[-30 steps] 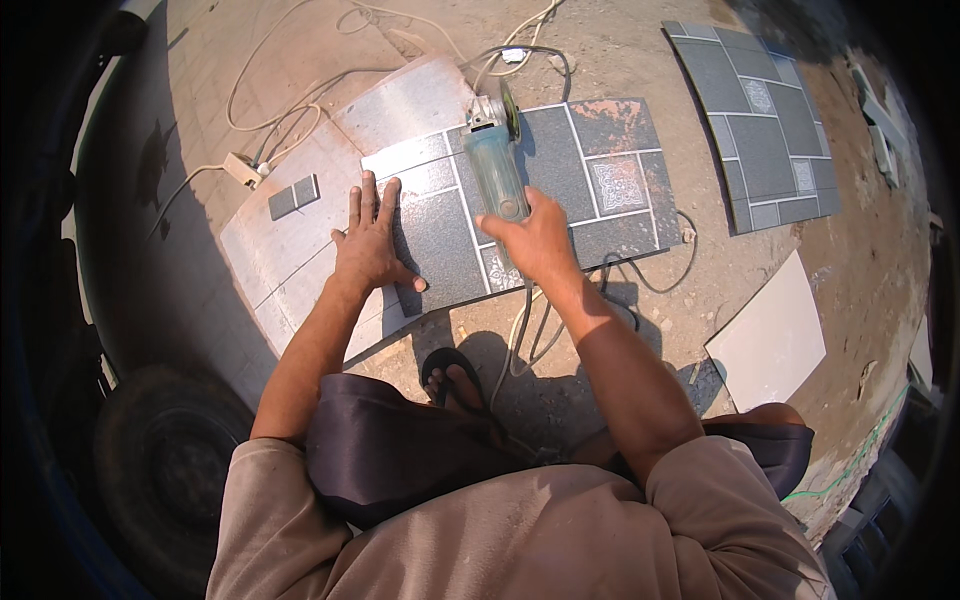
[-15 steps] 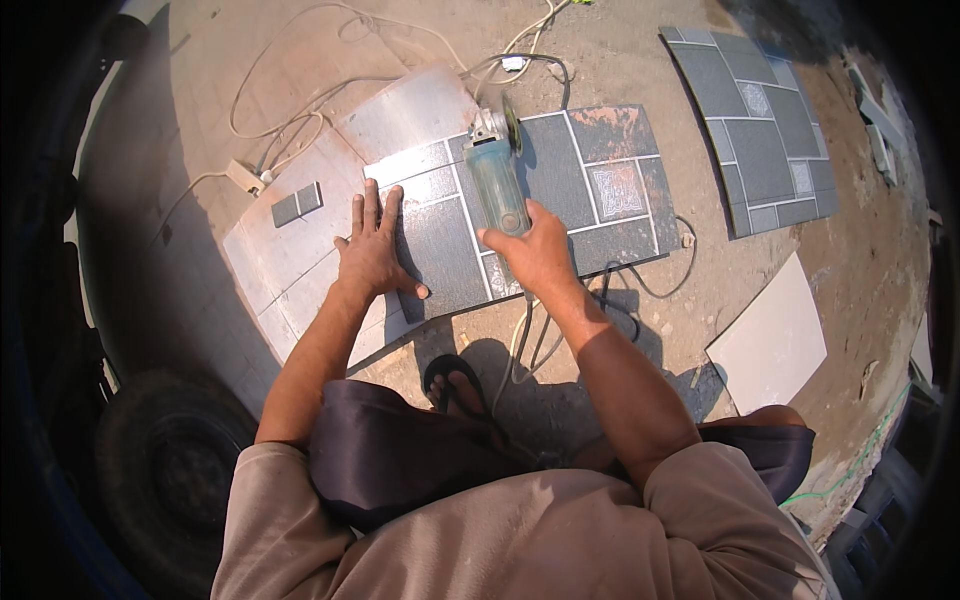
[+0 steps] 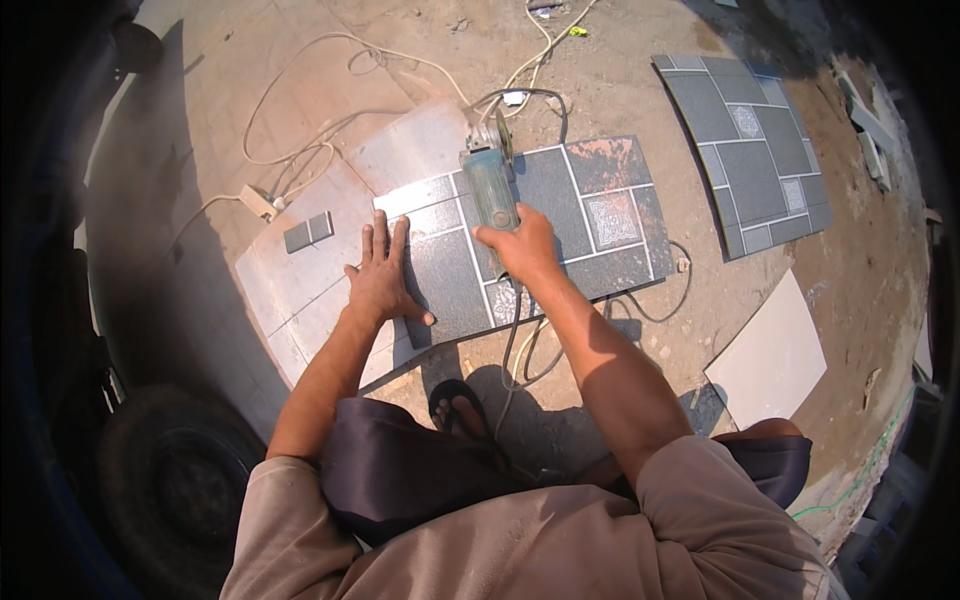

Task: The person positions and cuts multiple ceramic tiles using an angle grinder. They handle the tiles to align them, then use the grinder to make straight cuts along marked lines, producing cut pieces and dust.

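My left hand (image 3: 382,285) lies flat with spread fingers along the left edge of a grey patterned tile (image 3: 445,272). My right hand (image 3: 524,246) is wrapped round the rear of a teal angle grinder (image 3: 489,188). The grinder lies lengthwise over the tile, its disc (image 3: 504,138) beyond the tile's far edge. Whether the disc is spinning I cannot tell. Under the tile's left part are pale slabs (image 3: 300,292), with a small grey tile offcut (image 3: 308,232) on them.
A beige cord with a socket block (image 3: 258,203) curls on the ground at the far left. To the right lie another patterned tile (image 3: 745,150) and a plain pale tile (image 3: 768,355). A wheel (image 3: 190,490) stands at lower left. Dark cable (image 3: 690,262) loops near the tile.
The view has shifted, so the scene sits lower in the picture. Relative to the tile, the grinder and my right hand have slid slightly away from me. My left hand stays pressed down.
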### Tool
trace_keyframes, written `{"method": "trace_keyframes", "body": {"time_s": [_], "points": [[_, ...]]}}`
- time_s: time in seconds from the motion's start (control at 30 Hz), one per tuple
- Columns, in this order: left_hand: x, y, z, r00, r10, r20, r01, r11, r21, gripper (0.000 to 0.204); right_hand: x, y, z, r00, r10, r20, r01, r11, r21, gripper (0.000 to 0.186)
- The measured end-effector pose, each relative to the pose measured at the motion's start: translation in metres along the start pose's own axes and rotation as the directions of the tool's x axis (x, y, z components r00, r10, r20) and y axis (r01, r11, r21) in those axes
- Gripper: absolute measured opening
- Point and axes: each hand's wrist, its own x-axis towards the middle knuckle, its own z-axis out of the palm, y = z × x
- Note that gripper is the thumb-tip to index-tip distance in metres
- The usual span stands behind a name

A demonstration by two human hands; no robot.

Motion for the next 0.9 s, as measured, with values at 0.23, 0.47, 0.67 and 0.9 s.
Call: {"method": "trace_keyframes", "body": {"time_s": [0.23,0.47,0.67,0.9], "points": [[0.002,-0.004,0.004,1.000,-0.003,0.002,0.003,1.000,0.001,0.183,-0.011,-0.008,-0.003,1.000,0.014,-0.005,-0.015,0.994,-0.112,0.062],[0.002,-0.003,0.004,1.000,0.006,-0.011,-0.006,1.000,0.005,0.182,-0.014,0.000,-0.003,1.000,0.010,-0.010,-0.011,0.995,-0.104,0.061],[0.003,-0.003,0.007,1.000,0.001,-0.021,-0.001,1.000,-0.001,0.183,-0.020,0.003,-0.005,1.000,-0.012,-0.009,0.011,0.998,-0.063,0.058],[0.003,-0.002,0.005,1.000,-0.020,0.003,0.020,1.000,0.001,0.183,-0.025,0.000,-0.007,1.000,-0.022,0.000,0.022,0.997,-0.074,0.056]]}}
